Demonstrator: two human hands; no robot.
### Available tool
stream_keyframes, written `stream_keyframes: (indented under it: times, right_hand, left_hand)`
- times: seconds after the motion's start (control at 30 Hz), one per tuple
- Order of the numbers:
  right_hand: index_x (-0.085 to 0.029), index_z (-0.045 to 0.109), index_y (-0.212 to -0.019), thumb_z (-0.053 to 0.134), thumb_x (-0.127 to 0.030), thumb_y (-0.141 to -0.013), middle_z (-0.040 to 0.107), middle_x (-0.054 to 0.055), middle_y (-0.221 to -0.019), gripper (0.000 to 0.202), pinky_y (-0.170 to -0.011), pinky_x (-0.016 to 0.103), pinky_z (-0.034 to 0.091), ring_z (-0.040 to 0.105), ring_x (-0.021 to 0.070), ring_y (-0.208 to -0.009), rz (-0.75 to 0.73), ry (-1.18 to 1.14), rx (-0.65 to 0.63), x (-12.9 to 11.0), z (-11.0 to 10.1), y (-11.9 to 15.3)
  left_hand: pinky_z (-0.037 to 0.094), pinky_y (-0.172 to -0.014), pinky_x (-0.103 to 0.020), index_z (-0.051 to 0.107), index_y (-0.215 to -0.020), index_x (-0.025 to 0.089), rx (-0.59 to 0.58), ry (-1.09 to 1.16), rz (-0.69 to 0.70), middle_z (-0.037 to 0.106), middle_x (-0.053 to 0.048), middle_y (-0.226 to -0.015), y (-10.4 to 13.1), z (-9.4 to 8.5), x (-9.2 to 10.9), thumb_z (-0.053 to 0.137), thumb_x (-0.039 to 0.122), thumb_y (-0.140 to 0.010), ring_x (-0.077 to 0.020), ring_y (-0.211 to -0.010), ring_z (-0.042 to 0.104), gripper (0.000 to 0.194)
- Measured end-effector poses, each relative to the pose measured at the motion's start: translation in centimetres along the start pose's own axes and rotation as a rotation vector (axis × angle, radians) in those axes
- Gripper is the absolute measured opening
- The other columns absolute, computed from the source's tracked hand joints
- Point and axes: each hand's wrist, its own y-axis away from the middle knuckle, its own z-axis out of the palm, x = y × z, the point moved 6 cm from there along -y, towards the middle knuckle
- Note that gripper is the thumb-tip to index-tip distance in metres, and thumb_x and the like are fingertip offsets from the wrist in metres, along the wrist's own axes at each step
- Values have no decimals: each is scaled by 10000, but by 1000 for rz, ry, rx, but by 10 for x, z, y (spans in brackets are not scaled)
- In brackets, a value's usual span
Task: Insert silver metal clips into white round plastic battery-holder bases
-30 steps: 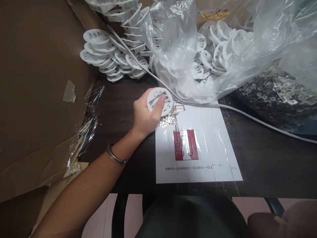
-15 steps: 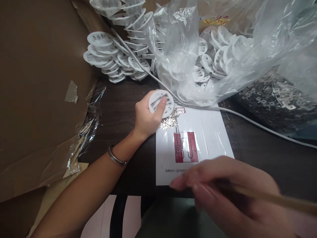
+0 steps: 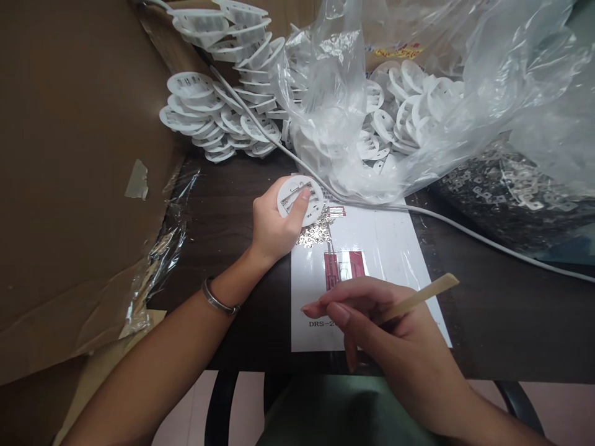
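Note:
In the head view, a round white plastic battery-holder base [image 3: 312, 215] with long slots and metal contacts is gripped in my left hand [image 3: 275, 224], the thumb pressed on its face. Just beneath it lies a small heap of shiny metal contact pieces [image 3: 314, 236] on a white printed sheet [image 3: 388, 244]. My right hand [image 3: 388, 331] is closed around a flat, pale bamboo-like stick [image 3: 425, 296] above the sheet's lower part. The stick's back end points up and right; its front end is hidden by the fingers.
Stacked white round bases [image 3: 223, 121] stand at the back left. A clear plastic bag [image 3: 334, 124] bulges beside more bases [image 3: 404, 111]. Another bag holds many metal pieces [image 3: 493, 198]. A grey cable [image 3: 432, 214] crosses the dark table [image 3: 214, 229]. Cardboard [image 3: 83, 186] walls the left.
My right hand has moved left and away from me over the sheet, carrying the stick, which now points up and right. My left hand keeps its hold on the base.

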Motion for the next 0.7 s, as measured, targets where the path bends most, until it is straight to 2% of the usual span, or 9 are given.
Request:
stream_keyframes:
  times: [0.17, 0.27, 0.47, 0.63, 0.7]
  right_hand:
    - [-239, 693, -925, 655, -259, -866, 722, 2, -906, 73, -472, 62, 424, 482, 2, -518, 2, 10, 27, 0, -3, 1]
    - [-249, 698, -920, 614, -227, -891, 718, 2, -924, 91, -461, 82, 387, 462, -3, -497, -17, 70, 10, -2, -4, 2]
    - [-249, 707, -886, 598, -159, -877, 722, 4, -950, 142, -506, 122, 405, 483, 19, -531, -58, 146, -33, -5, -6, 7]
    - [-230, 763, -809, 692, -187, -788, 730, 40, -816, 85, -484, 166, 466, 641, 121, -643, -18, 296, -80, -7, -6, 14]
    - [-239, 768, -779, 726, -168, -752, 725, 28, -750, 87, -474, 169, 476, 658, 131, -624, -10, 321, -118, -11, -4, 16]
  left_hand:
    - [543, -679, -254, 680, -977, 153, -5, -7, 3, 728, -41, -853, 0, 0, 0, 618, 270, -838, -162, -766, 669, 191]
    - [544, -682, -254, 683, -970, 151, -1, -8, 5, 726, -43, -846, 0, -1, 1, 623, 260, -833, -163, -769, 668, 185]
    - [539, -662, -256, 683, -963, 149, -3, -3, -7, 722, -39, -825, 0, -1, 2, 620, 266, -834, -161, -748, 660, 185]
    - [537, -653, -255, 683, -960, 149, -8, 1, -10, 719, -35, -812, 0, -1, 2, 621, 260, -833, -160, -736, 659, 179]
    - [539, -657, -259, 683, -963, 152, -6, 8, -6, 722, -37, -819, 0, -1, 2, 627, 256, -830, -162, -737, 660, 177]
